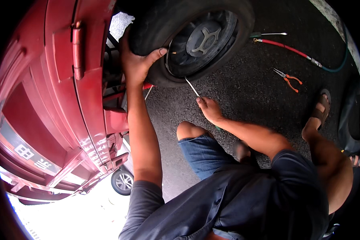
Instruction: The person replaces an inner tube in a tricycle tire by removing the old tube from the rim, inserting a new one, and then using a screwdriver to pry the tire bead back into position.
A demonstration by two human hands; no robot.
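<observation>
A black wheel (204, 40) with a dark steel rim stands at the top, beside the red vehicle body. My left hand (138, 60) grips the tyre's left side, thumb stretched across the sidewall and the other fingers mostly hidden behind it. In my right hand (209, 109) is a thin metal screwdriver (193, 87), its shaft pointing up and left. The screwdriver's tip meets the lower edge of the rim, beside the tyre bead. My closed fingers hide most of its handle.
Pliers (289, 79) with orange handles lie on the dark ground at right. Above them are a red air hose (286, 47) and another screwdriver (274, 34). A sandalled foot (321, 108) is at far right. The red metal body (60, 88) fills the left side.
</observation>
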